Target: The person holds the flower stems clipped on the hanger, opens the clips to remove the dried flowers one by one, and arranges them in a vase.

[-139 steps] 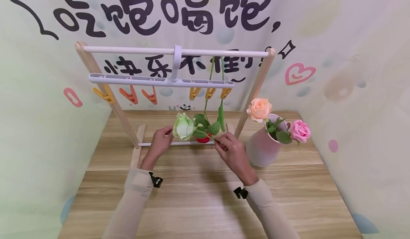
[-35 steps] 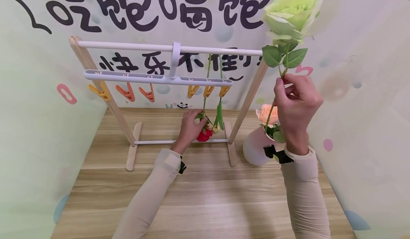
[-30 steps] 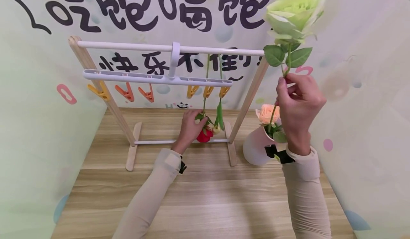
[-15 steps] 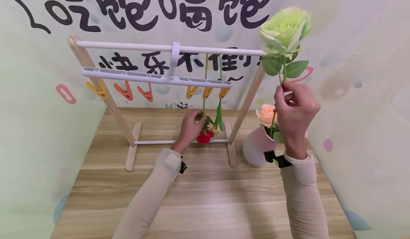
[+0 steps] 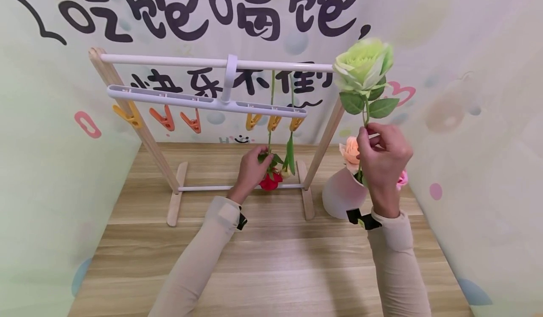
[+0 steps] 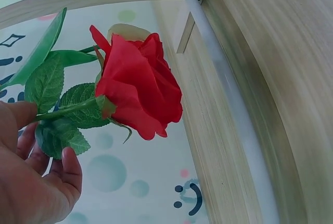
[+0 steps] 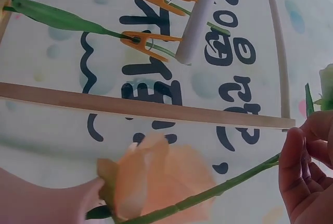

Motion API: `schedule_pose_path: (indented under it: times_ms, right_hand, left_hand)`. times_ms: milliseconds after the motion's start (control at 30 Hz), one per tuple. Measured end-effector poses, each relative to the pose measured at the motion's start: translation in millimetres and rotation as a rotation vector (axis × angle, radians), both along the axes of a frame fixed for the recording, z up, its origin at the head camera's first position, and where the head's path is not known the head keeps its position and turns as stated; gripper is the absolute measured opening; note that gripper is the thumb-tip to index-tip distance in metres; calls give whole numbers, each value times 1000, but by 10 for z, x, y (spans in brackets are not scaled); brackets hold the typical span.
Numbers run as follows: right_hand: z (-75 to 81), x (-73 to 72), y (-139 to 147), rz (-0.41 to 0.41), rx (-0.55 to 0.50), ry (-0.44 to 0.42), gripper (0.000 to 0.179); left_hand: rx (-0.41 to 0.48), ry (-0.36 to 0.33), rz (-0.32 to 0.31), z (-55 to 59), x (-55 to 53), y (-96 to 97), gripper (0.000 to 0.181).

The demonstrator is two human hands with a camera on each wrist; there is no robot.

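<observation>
My right hand [image 5: 385, 159] pinches the stem of a pale green rose [image 5: 364, 67], its bloom upright above the vase. The stem's lower part runs down toward the mouth of the pink-white vase [image 5: 342, 194], where a peach rose [image 5: 350, 154] and a pink rose [image 5: 402, 179] stand; my hand hides part of them. My left hand [image 5: 251, 171] holds the stem of a red rose [image 6: 140, 86] near its leaves. That rose hangs head down from a yellow clip [image 5: 274, 122]. Beside it a cream flower [image 5: 286, 172] with a long green leaf hangs from another clip.
A lavender hanger [image 5: 169, 98] with orange and yellow clips hooks over the top rod [image 5: 169, 61] of a wooden rack. The rack's feet [image 5: 173, 213] stand on the wood-grain table [image 5: 254, 270]. A printed cloth backdrop rises close behind and at both sides.
The green rose, earlier low before the rack with both hands near it, went up to the right in my right hand, then lowered over the vase. My left hand moved right to the red rose.
</observation>
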State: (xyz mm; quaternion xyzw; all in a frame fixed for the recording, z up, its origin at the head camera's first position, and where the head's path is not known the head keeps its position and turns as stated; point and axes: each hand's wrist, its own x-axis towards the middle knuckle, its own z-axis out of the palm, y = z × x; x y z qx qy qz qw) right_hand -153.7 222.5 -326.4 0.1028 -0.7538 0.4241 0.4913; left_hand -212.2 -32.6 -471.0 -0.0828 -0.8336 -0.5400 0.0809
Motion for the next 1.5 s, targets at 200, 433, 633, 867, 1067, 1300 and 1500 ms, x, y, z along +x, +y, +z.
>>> schedule_pose_path:
  times_ms: [200,433,633,867,1067,1300,1500]
  right_hand:
    - [-121,8,26,4,27,-12,11]
    - [-259,32,29,-32,58,-36,9]
    - [-397,69,53,-70,89,-90,10]
    - [-540,121,70,-113,145,-149,10]
    - [-635,137,82,-141,169,-167,7]
    - [-731,160,137,-174,229,-235,8]
    - [-766,168,162,-174,251,-251,8]
  left_hand:
    - [-20,4,3,-3,-2,-4,23]
    - [-27,2,12,-3,-7,-4,20]
    - [-28,-5,13,-12,-3,-10,21]
    - [-24,8,16,-7,5,-21,21]
    - [-27,8,17,-11,4,-29,20]
    - [-30,-1,23,-15,-1,-30,20]
    - [-24,-1,25,-3,10,-30,20]
